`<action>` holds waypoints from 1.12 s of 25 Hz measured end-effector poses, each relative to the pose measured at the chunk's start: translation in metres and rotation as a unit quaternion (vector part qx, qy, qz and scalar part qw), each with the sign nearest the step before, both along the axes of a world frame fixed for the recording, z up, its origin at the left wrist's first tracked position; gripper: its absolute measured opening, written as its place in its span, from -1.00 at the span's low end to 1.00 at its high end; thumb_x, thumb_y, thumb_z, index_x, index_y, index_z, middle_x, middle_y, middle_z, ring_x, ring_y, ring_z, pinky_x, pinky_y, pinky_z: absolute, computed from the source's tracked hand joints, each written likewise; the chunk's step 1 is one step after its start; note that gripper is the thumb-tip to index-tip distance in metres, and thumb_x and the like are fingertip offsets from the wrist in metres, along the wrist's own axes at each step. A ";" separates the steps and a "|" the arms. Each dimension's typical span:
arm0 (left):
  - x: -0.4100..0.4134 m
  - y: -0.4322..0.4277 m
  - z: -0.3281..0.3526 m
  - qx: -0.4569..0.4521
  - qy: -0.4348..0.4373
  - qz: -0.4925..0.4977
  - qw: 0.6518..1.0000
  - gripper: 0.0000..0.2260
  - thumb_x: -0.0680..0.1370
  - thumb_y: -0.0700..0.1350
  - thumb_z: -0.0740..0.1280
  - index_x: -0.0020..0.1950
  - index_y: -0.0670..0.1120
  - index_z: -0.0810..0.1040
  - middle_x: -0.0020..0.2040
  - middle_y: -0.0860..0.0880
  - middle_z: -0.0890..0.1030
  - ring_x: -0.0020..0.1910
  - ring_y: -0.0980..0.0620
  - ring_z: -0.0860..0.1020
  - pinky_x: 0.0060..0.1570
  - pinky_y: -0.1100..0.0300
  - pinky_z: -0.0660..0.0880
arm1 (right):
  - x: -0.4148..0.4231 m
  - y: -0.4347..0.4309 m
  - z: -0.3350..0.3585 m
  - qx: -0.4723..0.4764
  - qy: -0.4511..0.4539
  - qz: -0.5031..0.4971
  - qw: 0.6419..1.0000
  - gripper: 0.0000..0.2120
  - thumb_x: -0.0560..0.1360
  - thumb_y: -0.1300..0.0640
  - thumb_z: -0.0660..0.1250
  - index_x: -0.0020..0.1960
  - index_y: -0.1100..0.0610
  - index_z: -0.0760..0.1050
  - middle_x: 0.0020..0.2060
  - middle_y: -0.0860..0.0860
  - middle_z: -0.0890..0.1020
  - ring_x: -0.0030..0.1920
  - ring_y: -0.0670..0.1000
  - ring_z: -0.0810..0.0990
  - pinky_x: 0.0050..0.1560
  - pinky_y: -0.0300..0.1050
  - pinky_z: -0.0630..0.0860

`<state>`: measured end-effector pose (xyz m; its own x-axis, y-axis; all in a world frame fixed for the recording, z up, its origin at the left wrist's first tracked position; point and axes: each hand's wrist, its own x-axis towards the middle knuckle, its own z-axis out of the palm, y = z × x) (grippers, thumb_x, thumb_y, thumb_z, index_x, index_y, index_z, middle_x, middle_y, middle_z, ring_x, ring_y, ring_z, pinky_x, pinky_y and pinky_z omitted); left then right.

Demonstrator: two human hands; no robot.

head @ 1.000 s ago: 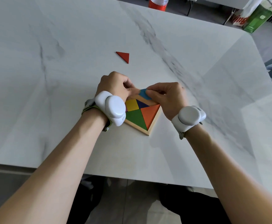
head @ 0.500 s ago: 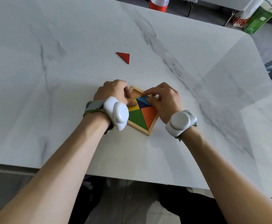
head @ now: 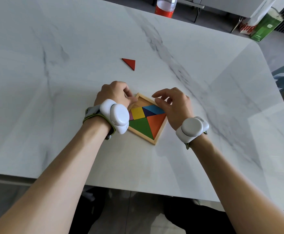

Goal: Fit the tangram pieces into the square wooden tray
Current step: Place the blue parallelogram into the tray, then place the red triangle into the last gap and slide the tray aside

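1. Square wooden tray [head: 159, 132] lying flat on the white marble-patterned table [head: 70, 132], turned so one corner points toward the person and one away.
2. Seated inside it: light-blue parallelogram piece [head: 154, 109] along the upper right side, dark-blue triangle piece [head: 147, 112] just below it, yellow square piece [head: 137, 113] to the left, large green triangle piece [head: 142, 126] at the lower left, large orange triangle piece [head: 157, 123] at the lower right, and a sliver of a pink piece [head: 130, 116] at the left edge, mostly hidden behind the wrist device.
3. Bare wood showing in the far corner of the tray.
4. Left hand [head: 115, 95] curled loosely, fingertips resting against the tray's upper left rim near the far corner; no piece seen in it, though the palm side is hidden.
5. Right hand [head: 175, 105] half open, fingers bent and spread, hovering beside the tray's right rim with the thumb close to the light-blue piece; touching or just clear cannot be told; nothing gripped.
6. White rounded devices strapped to both wrists, left [head: 116, 118] and right [head: 191, 129].
7. Small red triangle piece [head: 130, 63] flat on the table, well apart from the tray, beyond the left hand.
8. Red-labelled plastic bottle [head: 164, 5] at the table's far edge; green carton [head: 266, 26] on the floor past the far right corner.
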<state>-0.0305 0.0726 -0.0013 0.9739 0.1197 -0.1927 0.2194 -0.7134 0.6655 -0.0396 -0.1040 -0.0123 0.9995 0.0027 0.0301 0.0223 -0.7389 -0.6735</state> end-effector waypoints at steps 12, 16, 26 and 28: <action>0.007 0.029 0.006 -0.058 -0.008 0.099 0.993 -0.94 0.45 -0.05 0.36 -0.18 -0.01 0.60 -0.10 -0.12 0.72 -0.06 -0.20 0.66 0.03 0.07 0.58 | 0.132 0.079 0.021 -0.218 0.081 0.049 0.971 -0.52 0.49 -0.10 0.32 0.34 0.05 0.38 0.31 0.05 0.43 0.33 0.03 0.42 0.16 -0.21 0.33; 0.007 0.034 0.005 -0.063 -0.004 0.097 0.993 -0.92 0.45 -0.01 0.34 -0.20 0.01 0.58 -0.11 -0.11 0.71 -0.08 -0.21 0.66 0.03 0.02 0.60 | 0.142 0.089 0.026 -0.244 0.110 0.080 0.960 -0.59 0.46 0.01 0.39 0.28 0.08 0.48 0.33 0.07 0.43 0.35 0.04 0.41 0.17 -0.16 0.38; 0.007 0.031 0.003 -0.015 0.075 0.036 0.996 -0.88 0.37 0.00 0.47 -0.17 0.04 0.58 -0.09 -0.06 0.67 -0.11 -0.13 0.61 -0.12 0.17 0.49 | 0.086 0.034 0.011 0.003 0.050 0.085 0.995 -0.86 0.48 0.12 0.35 0.01 -0.04 0.61 -0.28 -0.03 0.62 -0.26 -0.03 0.54 -0.17 -0.11 0.47; 0.006 0.029 0.000 -0.010 0.098 0.000 0.995 -0.80 0.31 0.02 0.53 -0.15 0.04 0.58 -0.12 -0.03 0.66 -0.17 -0.11 0.60 -0.16 0.22 0.44 | 0.066 0.020 0.012 0.040 0.048 0.119 0.991 -0.89 0.45 0.11 0.40 -0.04 -0.05 0.61 -0.36 -0.06 0.60 -0.30 -0.03 0.54 -0.17 -0.06 0.46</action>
